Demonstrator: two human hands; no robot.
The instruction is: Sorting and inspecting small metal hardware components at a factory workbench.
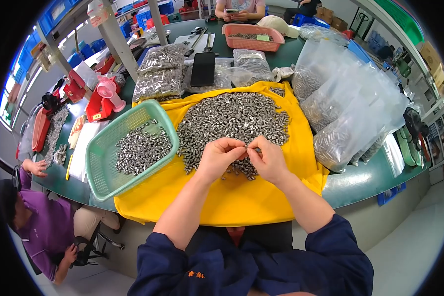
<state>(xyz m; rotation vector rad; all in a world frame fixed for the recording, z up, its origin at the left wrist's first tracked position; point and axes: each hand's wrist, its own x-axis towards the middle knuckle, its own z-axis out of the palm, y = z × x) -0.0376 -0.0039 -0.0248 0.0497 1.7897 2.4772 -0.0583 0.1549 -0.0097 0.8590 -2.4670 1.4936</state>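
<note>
Seen from above, two forearms in dark blue sleeves [251,266] come in from 6 o'clock. The left hand [218,158] and right hand [269,160] meet fingertip to fingertip, each grip pressed together, pinching a small metal piece [246,147] between them; it is too tiny to make out. They hover over the near edge of a heap of small silvery metal parts [232,121] spread on a yellow cloth [241,197], which covers a green counter [360,180]. At 9 o'clock of the hands, a green mesh basket [103,177] holds more parts. At 2 o'clock lie clear plastic bags [340,103] full of parts. At 12 o'clock, beyond the heap, a black phone [203,69], then a pink basket [253,43].
</note>
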